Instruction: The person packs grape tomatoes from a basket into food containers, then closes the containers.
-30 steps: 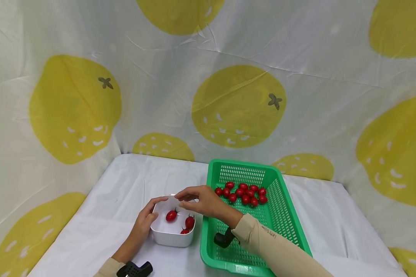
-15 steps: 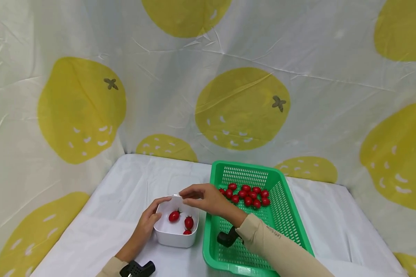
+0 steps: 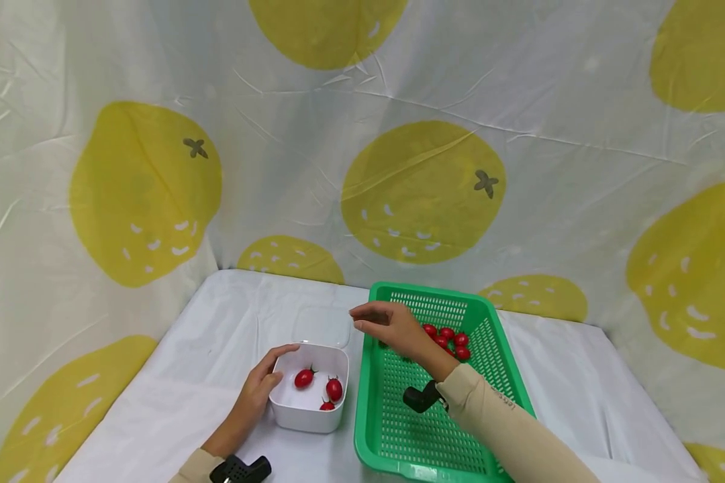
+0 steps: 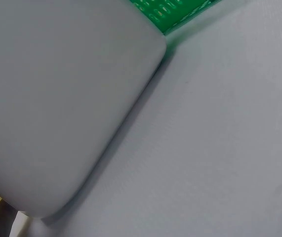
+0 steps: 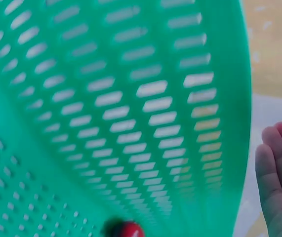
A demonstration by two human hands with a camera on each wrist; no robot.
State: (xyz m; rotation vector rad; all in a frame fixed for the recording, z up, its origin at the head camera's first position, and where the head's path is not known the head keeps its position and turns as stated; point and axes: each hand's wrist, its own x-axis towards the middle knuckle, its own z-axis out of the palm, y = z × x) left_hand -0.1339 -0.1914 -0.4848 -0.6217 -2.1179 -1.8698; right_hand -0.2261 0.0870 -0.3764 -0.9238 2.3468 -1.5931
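My left hand (image 3: 255, 388) holds the left side of a small white square container (image 3: 308, 421), fingers along its far left corner and thumb at the rim. Inside lie three red cherry tomatoes (image 3: 305, 378) with green stems. The container's grey-looking wall (image 4: 71, 98) fills much of the left wrist view, which hides the hand. My right hand (image 3: 401, 330) hovers over the left rim of a green perforated basket (image 3: 363, 429), fingers loosely extended, holding nothing. It partly covers the cherry tomatoes (image 3: 446, 340) in the basket. In the right wrist view, one tomato (image 5: 132, 230) shows below the basket wall (image 5: 234, 98).
A clear flat lid (image 3: 323, 327) lies on the white cloth (image 3: 242, 315) behind the container. The basket stands just right of the container. A white curtain (image 3: 278, 168) with yellow fruit prints hangs behind and at the left.
My right hand has moved from above the container, right and slightly away, to the basket's left rim. My left hand still holds the container, and the same three tomatoes lie in it.
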